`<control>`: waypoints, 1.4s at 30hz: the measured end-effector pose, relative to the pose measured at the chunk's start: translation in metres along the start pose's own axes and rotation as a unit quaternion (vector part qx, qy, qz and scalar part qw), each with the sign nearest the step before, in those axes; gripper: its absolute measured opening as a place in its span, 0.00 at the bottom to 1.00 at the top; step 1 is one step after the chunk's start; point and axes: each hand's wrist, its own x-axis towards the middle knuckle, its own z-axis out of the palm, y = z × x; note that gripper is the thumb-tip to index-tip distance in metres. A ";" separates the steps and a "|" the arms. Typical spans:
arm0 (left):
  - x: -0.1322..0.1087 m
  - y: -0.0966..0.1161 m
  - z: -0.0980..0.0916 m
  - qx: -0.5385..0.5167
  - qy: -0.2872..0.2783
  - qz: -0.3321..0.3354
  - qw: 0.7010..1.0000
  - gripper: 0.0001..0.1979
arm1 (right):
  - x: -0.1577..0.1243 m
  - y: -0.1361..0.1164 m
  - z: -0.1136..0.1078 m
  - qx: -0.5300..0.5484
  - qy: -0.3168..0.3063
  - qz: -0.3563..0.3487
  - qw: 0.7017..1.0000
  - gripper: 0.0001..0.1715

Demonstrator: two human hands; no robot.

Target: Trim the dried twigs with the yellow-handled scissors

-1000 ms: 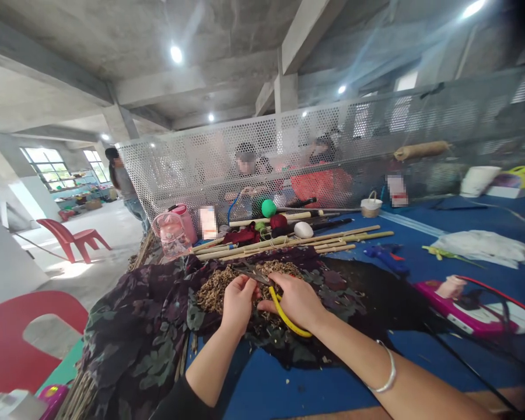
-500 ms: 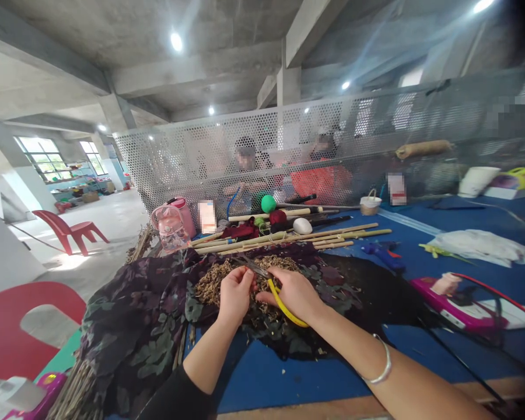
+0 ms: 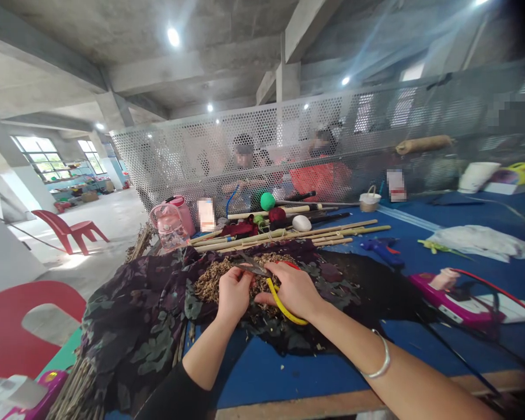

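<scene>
My right hand [image 3: 295, 289] is closed round scissors [image 3: 262, 274] with yellow and red handles, their blades pointing left over a heap of brown chopped bits [image 3: 219, 279]. My left hand [image 3: 233, 293] is pinched shut just left of the blades, holding something small I cannot make out. Both hands rest on a dark floral cloth [image 3: 144, 326] spread over the blue table [image 3: 289, 379]. A silver bangle [image 3: 378, 361] sits on my right wrist.
Behind the heap lie several bamboo sticks [image 3: 289, 236], yarn balls [image 3: 268, 201], a white oval [image 3: 301, 223] and a pink bottle [image 3: 170, 224]. A blue glue gun [image 3: 382, 248] and a pink tool [image 3: 450, 294] lie to the right. People sit behind a perforated screen [image 3: 332, 134]. Red chairs [image 3: 67, 230] stand at left.
The view has tipped slightly; both hands stay together at the heap, with the scissors still at the left fingers. A standing person at the far left is gone from view.
</scene>
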 end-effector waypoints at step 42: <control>0.024 -0.017 -0.022 0.479 -0.176 0.126 0.851 0.14 | 0.010 0.034 -0.007 0.061 0.039 0.070 0.995 0.28</control>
